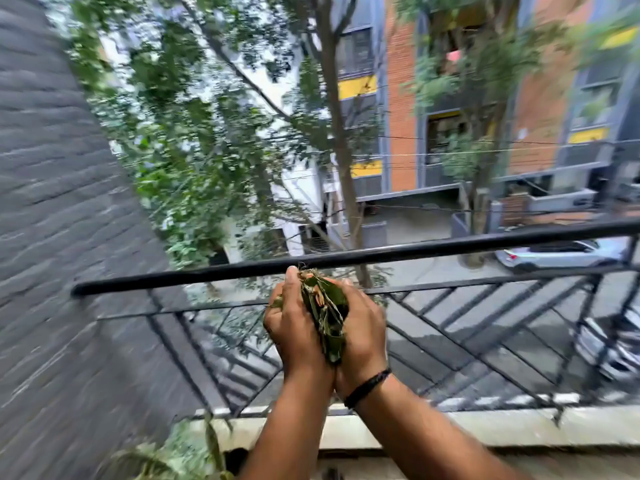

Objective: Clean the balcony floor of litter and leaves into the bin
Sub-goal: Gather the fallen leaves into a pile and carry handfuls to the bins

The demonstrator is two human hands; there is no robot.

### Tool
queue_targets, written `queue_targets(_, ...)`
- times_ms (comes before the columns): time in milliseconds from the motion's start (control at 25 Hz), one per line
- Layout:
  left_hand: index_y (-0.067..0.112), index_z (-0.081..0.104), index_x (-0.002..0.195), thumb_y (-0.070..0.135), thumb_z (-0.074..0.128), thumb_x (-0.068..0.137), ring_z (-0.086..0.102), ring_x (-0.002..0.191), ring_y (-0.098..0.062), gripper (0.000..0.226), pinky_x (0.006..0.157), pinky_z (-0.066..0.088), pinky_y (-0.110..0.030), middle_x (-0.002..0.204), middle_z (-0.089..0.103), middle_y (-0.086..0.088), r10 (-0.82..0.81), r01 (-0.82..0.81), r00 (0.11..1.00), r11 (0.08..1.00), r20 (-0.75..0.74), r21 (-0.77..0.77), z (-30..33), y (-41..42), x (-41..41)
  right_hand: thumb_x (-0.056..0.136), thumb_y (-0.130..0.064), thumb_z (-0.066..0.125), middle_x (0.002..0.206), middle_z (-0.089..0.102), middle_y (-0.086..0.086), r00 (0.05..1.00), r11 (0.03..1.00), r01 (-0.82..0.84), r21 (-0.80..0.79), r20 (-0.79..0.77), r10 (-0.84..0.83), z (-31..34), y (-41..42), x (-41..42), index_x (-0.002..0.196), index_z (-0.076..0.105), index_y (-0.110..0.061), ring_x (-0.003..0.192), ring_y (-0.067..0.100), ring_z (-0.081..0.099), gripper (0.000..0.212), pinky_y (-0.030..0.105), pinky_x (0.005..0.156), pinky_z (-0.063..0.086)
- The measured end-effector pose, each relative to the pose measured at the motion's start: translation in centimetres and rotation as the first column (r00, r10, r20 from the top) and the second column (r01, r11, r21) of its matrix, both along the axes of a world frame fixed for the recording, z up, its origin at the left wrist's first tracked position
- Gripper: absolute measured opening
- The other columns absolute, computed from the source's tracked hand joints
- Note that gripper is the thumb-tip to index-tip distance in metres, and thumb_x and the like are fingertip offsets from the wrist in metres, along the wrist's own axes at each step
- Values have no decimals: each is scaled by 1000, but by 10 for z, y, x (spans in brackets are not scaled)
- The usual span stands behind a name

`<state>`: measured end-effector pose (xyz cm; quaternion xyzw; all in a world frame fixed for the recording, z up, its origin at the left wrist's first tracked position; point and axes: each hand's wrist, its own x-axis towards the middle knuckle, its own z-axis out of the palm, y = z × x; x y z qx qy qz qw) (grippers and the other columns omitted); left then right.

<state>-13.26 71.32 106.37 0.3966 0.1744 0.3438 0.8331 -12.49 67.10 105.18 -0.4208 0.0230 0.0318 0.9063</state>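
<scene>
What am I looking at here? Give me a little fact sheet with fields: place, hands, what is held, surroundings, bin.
place: a balcony, seen from the person's head, facing a black railing
left hand: cupped against the bundle, fingers curled round it
right hand: pressed to the other side, with a dark wristband
held: a wad of green and brown leaves, squeezed between both hands
surroundings: grey brick wall on the left, trees, a street with a parked car below
bin: not in view

An upstairs home balcony: a black metal railing (346,259) over a concrete ledge (485,427), a dark brick wall (52,202), trees (207,150), apartment blocks (401,116) and parked cars (561,254) on the street below.
</scene>
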Motion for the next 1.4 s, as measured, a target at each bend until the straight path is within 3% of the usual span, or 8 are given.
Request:
queue_targets(280, 10, 67, 73, 25, 60, 100, 55, 64, -17, 31, 65, 46, -32, 71, 62, -9, -397, 420, 905, 890, -151, 179, -44, -199, 70, 105, -46, 34, 99, 72, 28, 918, 895, 394, 209, -143, -370, -40, -202, 50, 92, 73, 0, 88, 33, 67, 61, 38, 81, 53)
queue_targets(480, 11, 60, 50, 15, 48, 105, 50, 46, 4, 56, 63, 46, -18, 42, 54, 9, -720, 772, 635, 589, -281, 238, -47, -352, 54, 100, -27, 44, 106, 71, 26, 701, 655, 712, 254, -205, -683, -85, -345, 56, 103, 71, 3, 100, 37, 66, 41, 39, 88, 53)
queue_targets(640, 12, 68, 67, 19, 60, 100, 55, 61, -12, 35, 63, 46, -29, 61, 62, 3, -811, 857, 515, 476, -279, 199, -76, -458, 83, 87, -23, 57, 113, 70, 27, 499, 453, 858, 243, -182, -847, -115, -453, 68, 105, 73, 4, 113, 42, 64, 36, 50, 105, 48)
queue_targets(840, 14, 62, 94, 19, 50, 105, 57, 50, 10, 17, 56, 46, -10, 51, 62, 22, -872, 922, 362, 282, -329, 265, -83, -576, 128, 89, -15, 62, 117, 68, 27, 421, 370, 902, 225, -256, -870, -119, -581, 110, 113, 70, 7, 117, 42, 62, 34, 51, 108, 45)
queue_targets(920, 14, 62, 99, 19, 48, 106, 60, 55, 10, 16, 54, 46, -6, 56, 65, 23, -909, 951, 267, 193, -321, 243, -83, -632, 141, 80, -23, 70, 125, 64, 29, 362, 305, 925, 229, -276, -891, -115, -636, 121, 120, 66, 8, 123, 44, 57, 50, 55, 111, 41)
queue_targets(1080, 0, 75, 94, 7, 56, 98, 65, 74, -19, 21, 70, 54, -31, 78, 72, -6, -970, 998, 18, 31, -243, -49, -99, -771, 124, 50, -33, 87, 122, 65, 27, 139, 85, 976, 199, -275, -951, -116, -752, 88, 117, 66, 10, 109, 35, 63, 82, 51, 108, 45)
queue_targets(1200, 1, 77, 100, 7, 54, 97, 69, 80, -25, 24, 78, 54, -37, 90, 74, -14, -902, 954, -298, -292, -312, -68, -114, -863, 57, 87, -21, 65, 105, 72, 17, -80, -136, 975, 176, -297, -952, -129, -833, 7, 103, 71, 1, 93, 26, 68, 28, 41, 91, 52)
queue_targets(1400, 3, 77, 83, 1, 56, 93, 64, 69, -17, 24, 71, 52, -33, 75, 70, -7, -729, 783, -555, -620, -401, 45, -140, -988, -73, 96, -19, 50, 113, 62, 23, -339, -506, 791, 344, -441, -831, -175, -952, -118, 106, 67, -2, 97, 31, 63, 26, 36, 84, 53)
